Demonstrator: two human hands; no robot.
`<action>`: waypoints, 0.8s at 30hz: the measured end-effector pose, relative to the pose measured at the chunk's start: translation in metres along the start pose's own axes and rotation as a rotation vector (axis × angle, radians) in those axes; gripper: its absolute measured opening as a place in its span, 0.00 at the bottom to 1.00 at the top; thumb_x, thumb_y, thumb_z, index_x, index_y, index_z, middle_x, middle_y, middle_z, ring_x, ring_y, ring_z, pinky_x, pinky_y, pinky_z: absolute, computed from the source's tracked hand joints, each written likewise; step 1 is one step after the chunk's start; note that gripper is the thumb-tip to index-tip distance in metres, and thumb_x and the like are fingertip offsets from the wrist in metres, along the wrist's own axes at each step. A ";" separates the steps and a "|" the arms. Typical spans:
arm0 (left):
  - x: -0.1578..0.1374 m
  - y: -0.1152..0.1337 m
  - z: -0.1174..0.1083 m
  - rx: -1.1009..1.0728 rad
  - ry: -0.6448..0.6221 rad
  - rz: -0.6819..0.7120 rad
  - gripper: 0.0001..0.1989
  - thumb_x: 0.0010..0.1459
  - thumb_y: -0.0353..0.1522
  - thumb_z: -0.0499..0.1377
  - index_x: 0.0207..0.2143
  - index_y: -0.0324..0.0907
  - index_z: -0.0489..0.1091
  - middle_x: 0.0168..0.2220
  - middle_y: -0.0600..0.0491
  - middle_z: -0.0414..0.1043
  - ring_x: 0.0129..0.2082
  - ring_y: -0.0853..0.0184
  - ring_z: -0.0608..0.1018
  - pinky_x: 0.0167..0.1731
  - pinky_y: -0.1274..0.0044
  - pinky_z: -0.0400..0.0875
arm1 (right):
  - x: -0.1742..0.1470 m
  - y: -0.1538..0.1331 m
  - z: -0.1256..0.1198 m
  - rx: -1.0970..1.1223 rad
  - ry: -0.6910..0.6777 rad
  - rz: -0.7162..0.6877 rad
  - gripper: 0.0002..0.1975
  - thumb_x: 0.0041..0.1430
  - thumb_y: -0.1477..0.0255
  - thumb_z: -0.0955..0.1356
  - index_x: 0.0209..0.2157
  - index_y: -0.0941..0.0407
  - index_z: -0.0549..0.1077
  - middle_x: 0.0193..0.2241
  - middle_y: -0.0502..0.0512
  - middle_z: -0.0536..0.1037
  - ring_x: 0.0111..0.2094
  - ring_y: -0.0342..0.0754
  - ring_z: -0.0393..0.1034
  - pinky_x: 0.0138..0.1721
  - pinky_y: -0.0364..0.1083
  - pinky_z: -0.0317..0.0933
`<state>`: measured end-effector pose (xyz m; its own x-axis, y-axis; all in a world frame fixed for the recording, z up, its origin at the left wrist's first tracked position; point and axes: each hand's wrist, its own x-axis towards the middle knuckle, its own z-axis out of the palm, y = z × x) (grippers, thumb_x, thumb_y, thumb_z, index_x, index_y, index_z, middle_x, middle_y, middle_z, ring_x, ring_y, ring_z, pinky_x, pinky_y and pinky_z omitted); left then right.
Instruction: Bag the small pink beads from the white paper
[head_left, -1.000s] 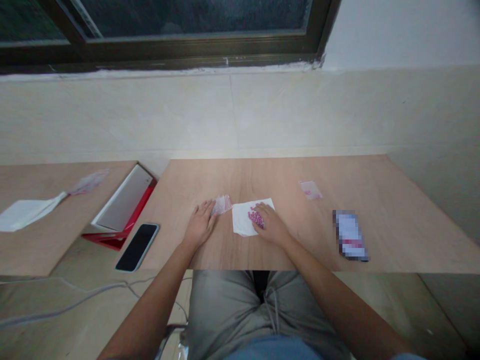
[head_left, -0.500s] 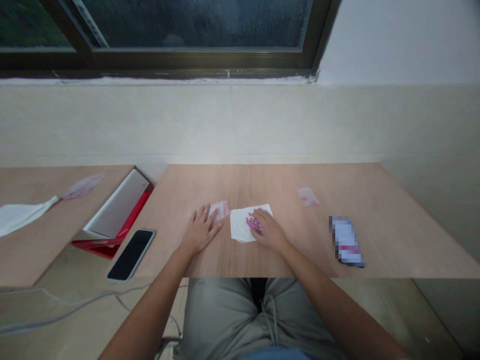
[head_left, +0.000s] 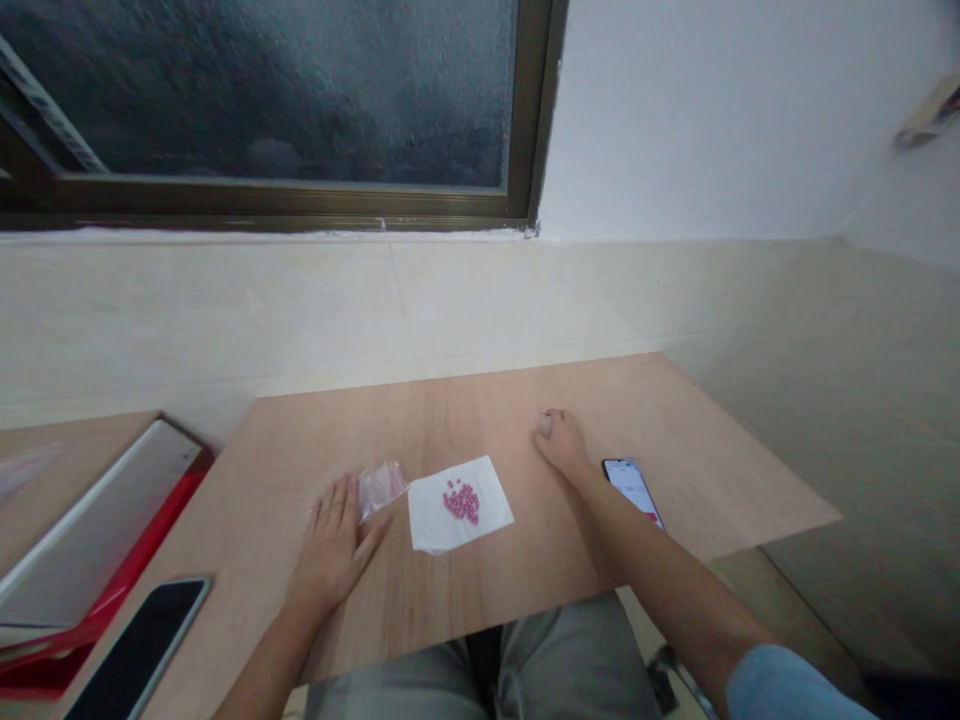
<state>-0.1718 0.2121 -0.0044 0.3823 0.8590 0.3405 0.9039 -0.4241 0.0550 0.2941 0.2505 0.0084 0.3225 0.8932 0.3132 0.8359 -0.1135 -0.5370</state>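
My left hand [head_left: 334,545] lies flat on the table with its fingers stretched out, the fingertips beside a clear plastic bag [head_left: 382,488]. Just right of that bag is a white sheet of paper [head_left: 427,515], bearing a loose cluster of pink beads [head_left: 461,502]. Farther back and to the right, the fingers of my right hand [head_left: 562,440] are curled closed around a small plastic bag [head_left: 545,426]; only a bit of it shows, and the rest is hidden by the hand.
A lit phone [head_left: 631,487] lies partly behind my right forearm. Another phone with a dark screen [head_left: 142,650] is at the table's left edge. Left of the wooden table [head_left: 360,420] stand a white box-like object [head_left: 90,530] and a red one [head_left: 112,600]. A wall and window rise behind.
My right hand has left the beads and moved to the small bag at the back right, closing on it. My left hand stays by its bag. The view has turned right.
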 end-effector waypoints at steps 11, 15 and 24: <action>0.002 0.023 -0.041 -0.206 0.164 -0.023 0.30 0.65 0.44 0.52 0.65 0.40 0.58 0.67 0.38 0.55 0.65 0.46 0.62 0.63 0.53 0.58 | 0.001 0.009 -0.023 0.104 -0.024 0.048 0.11 0.62 0.71 0.63 0.33 0.59 0.75 0.36 0.61 0.78 0.38 0.50 0.70 0.43 0.45 0.59; 0.006 0.059 -0.069 -0.376 0.089 -0.016 0.18 0.64 0.44 0.56 0.50 0.44 0.72 0.60 0.44 0.66 0.59 0.49 0.69 0.61 0.55 0.61 | -0.013 -0.005 -0.039 0.456 0.029 0.082 0.13 0.63 0.65 0.62 0.37 0.58 0.73 0.36 0.57 0.79 0.35 0.47 0.71 0.38 0.43 0.61; -0.002 0.169 -0.103 -1.219 -0.220 -0.333 0.19 0.62 0.45 0.59 0.48 0.43 0.75 0.49 0.46 0.76 0.49 0.57 0.76 0.48 0.68 0.72 | -0.119 -0.098 -0.082 1.239 -0.635 0.245 0.18 0.55 0.57 0.73 0.36 0.58 0.75 0.30 0.54 0.79 0.27 0.44 0.71 0.30 0.43 0.63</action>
<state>-0.0397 0.1097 0.1010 0.3013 0.9535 -0.0104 0.2471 -0.0676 0.9666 0.2106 0.1197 0.0880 -0.1291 0.9856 -0.1094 -0.2443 -0.1385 -0.9598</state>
